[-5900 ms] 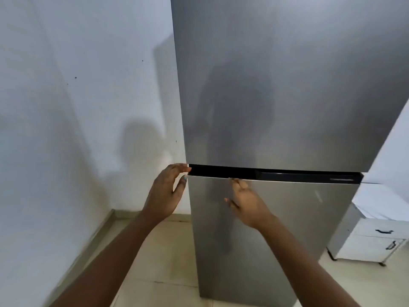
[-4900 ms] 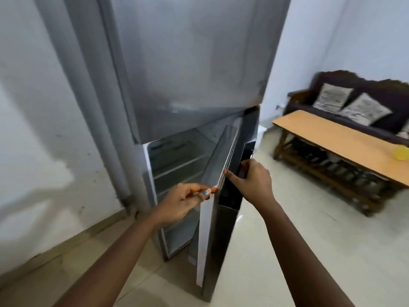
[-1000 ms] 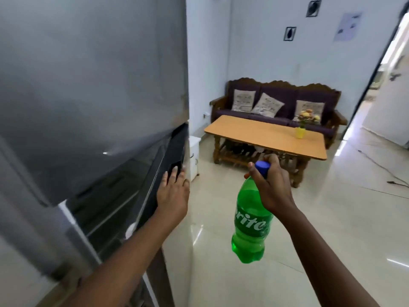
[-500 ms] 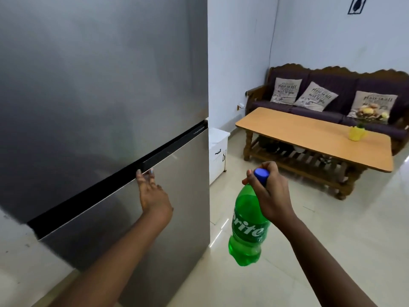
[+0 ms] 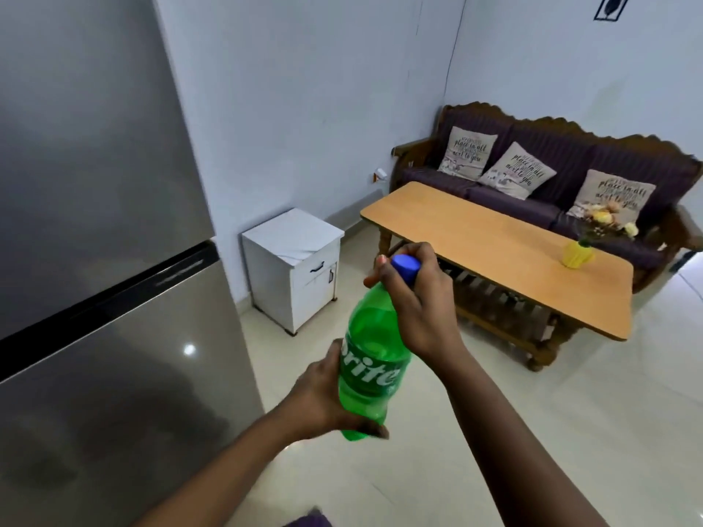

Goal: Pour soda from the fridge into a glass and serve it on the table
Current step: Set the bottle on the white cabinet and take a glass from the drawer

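A green plastic soda bottle [image 5: 371, 365] with a white label and a blue screw cap [image 5: 406, 266] is held in mid-air in front of the person, tilted so the cap leans toward the right, above the pale tiled floor [image 5: 532, 431]. The right hand [image 5: 420, 310] has its grip clamped around the bottle's neck just under the cap, fingers wrapped over the top. The left hand [image 5: 323, 397] has its grip closed on the lower body of the bottle, cupping it from the left and underneath. On the left stands the tall grey steel fridge [image 5: 95, 222], both doors shut, a black band between them. Just beside it is a small white cabinet [image 5: 295, 268] with a drawer. Farther off is the long wooden bench [image 5: 494, 245], its top bare except for a yellow vase of flowers [image 5: 578, 252] near the far end. Behind it sits a dark purple sofa [image 5: 551, 176] with three printed cushions.
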